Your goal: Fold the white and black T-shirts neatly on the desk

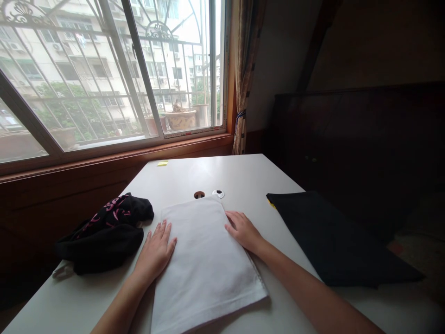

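Note:
A white piece of cloth, folded into a flat rectangle, lies in front of me; I cannot tell what garment it is. My left hand rests along its left edge, fingers stretched out and the thumb side on the fabric. On the opposite edge, near the far right corner, my right hand touches the cloth with its fingers and thumb apart. Neither hand grips anything. Left of my left hand sits a crumpled black garment with pink lettering. A dark folded cloth lies to the right of my right arm.
The white table has a cable hole beyond the cloth, with a round cover beside it. A yellow sticky note is near the far left edge. Behind stand a barred window and a tied curtain.

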A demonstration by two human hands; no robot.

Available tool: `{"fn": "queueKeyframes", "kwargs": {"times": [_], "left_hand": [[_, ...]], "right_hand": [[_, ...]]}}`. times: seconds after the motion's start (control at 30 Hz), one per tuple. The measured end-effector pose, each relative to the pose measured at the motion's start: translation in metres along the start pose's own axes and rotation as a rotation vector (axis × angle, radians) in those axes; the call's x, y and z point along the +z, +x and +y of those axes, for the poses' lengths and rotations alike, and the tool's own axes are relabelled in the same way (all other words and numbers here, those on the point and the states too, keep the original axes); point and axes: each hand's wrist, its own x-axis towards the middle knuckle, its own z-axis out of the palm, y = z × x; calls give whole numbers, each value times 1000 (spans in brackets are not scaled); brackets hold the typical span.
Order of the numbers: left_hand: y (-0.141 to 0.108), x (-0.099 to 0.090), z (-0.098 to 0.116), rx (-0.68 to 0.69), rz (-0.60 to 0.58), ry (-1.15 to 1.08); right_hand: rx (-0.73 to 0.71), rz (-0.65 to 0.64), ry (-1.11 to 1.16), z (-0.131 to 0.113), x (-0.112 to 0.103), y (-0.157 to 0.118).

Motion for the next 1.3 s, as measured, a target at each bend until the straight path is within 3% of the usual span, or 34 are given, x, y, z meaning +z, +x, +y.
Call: {"fn": "queueKeyframes", "kwargs": {"times": [0.13,0.27,0.4,0.63,0.83,0.9,1.0,1.1,1.23,1.3], "left_hand": [[-1,0,1,0,15,-16],[-2,-1,0,3,38,-40],[-2,3,0,12,65,-49],[-10,12,19,111,153,-120],[-20,8,52,203,270,-431],[-25,1,62,183,267,-566],[-27,-14,73,112,166,-799],[-23,-24,77,-18,56,-1005],[-20,-30,78,-187,29,-1171],[-23,-34,80,-285,-42,-1233]], "right_hand": [[110,82,156,-13,-4,-11],[237,0,184,-26,-10,-15],[259,-59,203,-28,-13,-16],[259,-68,311,-9,-25,-31],[364,-7,369,17,-44,-60],[386,30,388,26,-48,-70],[384,72,488,36,-49,-82],[451,44,649,39,-51,-89],[556,8,811,33,-57,-95],[566,-26,842,29,-61,-98]]}}
